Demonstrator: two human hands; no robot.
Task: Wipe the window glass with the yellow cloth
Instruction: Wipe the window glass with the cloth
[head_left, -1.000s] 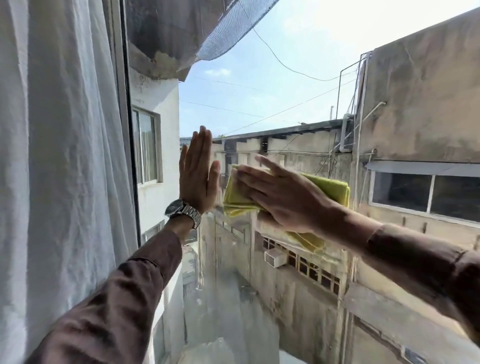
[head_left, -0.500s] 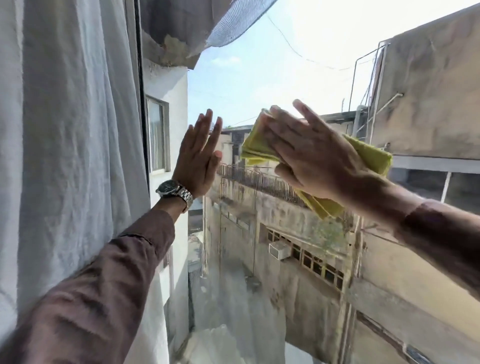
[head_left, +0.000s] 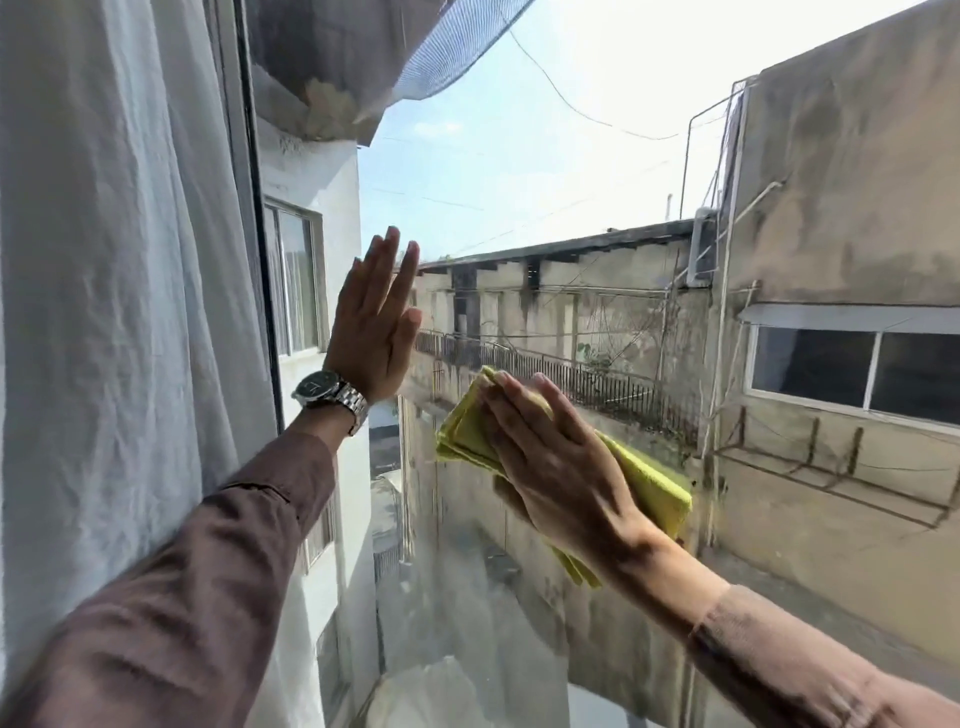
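The window glass (head_left: 571, 171) fills the middle and right of the view, with buildings and sky behind it. My right hand (head_left: 558, 460) lies flat on the folded yellow cloth (head_left: 652, 486) and presses it against the pane at mid height. The cloth's corners stick out past my fingers at the upper left and at the right. My left hand (head_left: 375, 332) rests flat on the glass to the left of the cloth, fingers straight and pointing up, a metal wristwatch (head_left: 332, 393) on the wrist. Both sleeves are brown.
A white curtain (head_left: 114, 291) hangs along the left side, beside the dark window frame (head_left: 257, 249). Hazy smears show on the lower part of the pane (head_left: 467, 597). Outside stand weathered concrete buildings (head_left: 841, 197).
My right hand went up the pane with the cloth, then came down and a little left to mid height. My left hand stayed flat on the glass.
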